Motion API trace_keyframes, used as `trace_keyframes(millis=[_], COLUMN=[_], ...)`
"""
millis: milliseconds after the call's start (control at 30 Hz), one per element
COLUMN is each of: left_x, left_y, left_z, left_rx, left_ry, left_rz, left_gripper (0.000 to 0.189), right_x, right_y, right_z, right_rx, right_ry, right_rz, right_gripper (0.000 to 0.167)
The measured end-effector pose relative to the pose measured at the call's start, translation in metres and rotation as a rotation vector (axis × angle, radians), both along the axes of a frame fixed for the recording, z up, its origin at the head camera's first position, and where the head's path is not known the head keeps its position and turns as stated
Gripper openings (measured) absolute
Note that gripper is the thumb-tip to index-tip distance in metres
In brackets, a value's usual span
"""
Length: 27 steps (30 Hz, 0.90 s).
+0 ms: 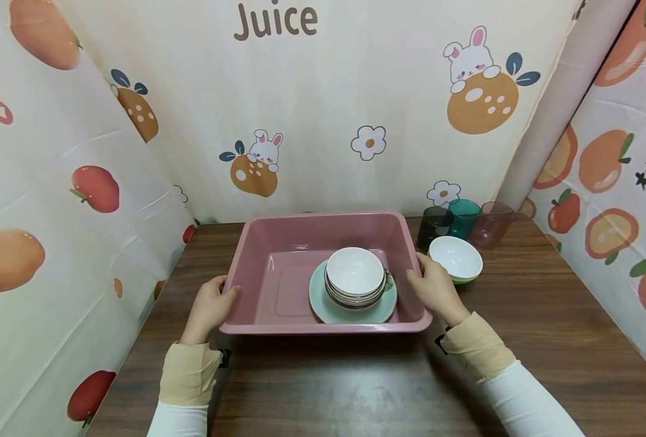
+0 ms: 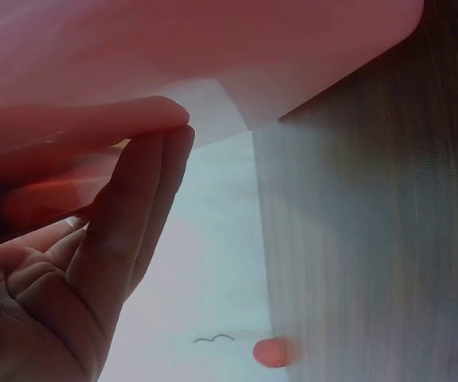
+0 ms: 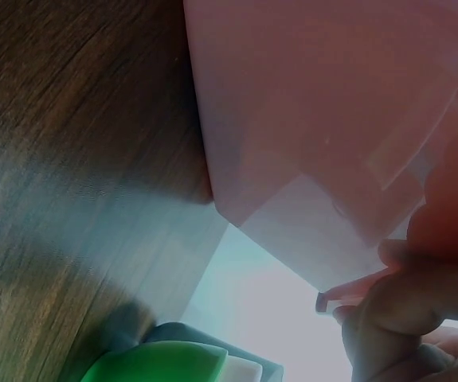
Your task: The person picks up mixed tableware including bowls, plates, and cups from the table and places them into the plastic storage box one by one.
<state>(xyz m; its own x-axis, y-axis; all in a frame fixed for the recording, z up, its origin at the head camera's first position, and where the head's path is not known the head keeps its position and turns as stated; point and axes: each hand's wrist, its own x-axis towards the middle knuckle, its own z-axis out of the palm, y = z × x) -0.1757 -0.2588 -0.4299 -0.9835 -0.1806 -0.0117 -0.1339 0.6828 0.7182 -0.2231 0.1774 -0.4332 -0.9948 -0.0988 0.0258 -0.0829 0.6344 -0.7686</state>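
Observation:
A pink plastic basin (image 1: 328, 328) is at the middle of the dark wooden table. Inside it, right of centre, a stack of bowls (image 1: 355, 272) with a white one on top stands on a pale green plate (image 1: 320, 303). My left hand (image 1: 209, 308) grips the basin's left rim, thumb above; the left wrist view shows the fingers (image 2: 125, 215) beneath the rim. At the opposite side, my right hand (image 1: 437, 288) holds the right rim, its fingers (image 3: 396, 314) curled under it. Whether the basin's underside touches the table I cannot tell.
Right of the basin stands a bowl (image 1: 456, 258), white inside and green outside. Behind it are three tumblers: black (image 1: 430, 229), teal (image 1: 464, 217) and reddish (image 1: 492, 226). Fruit-printed cloth (image 1: 312, 109) hangs along the table's back and sides.

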Motion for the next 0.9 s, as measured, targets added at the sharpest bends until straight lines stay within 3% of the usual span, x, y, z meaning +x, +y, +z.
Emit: trace_keyframes(millis=[200, 400, 600, 900], left_x=[0.0, 0.0, -0.002, -0.001], left_y=[0.001, 0.0, 0.001, 0.001], left_z=[0.002, 0.001, -0.001, 0.0], left_rx=[-0.003, -0.018, -0.031, -0.023], left_ry=[-0.009, -0.013, -0.005, -0.017], left_rz=[0.003, 0.001, 0.007, 0.009], left_gripper=[0.041, 0.042, 0.041, 0.042], right_x=[0.001, 0.002, -0.002, -0.006], right_y=[0.003, 0.008, 0.019, 0.051], right_z=[0.002, 0.001, 0.004, 0.016], right_rx=[-0.021, 0.012, 0.085, 0.085], right_ry=[-0.028, 0.004, 0.076, 0.209], right_rz=[0.016, 0.019, -0.019, -0.109], right_gripper=[0.054, 0.055, 0.055, 0.049])
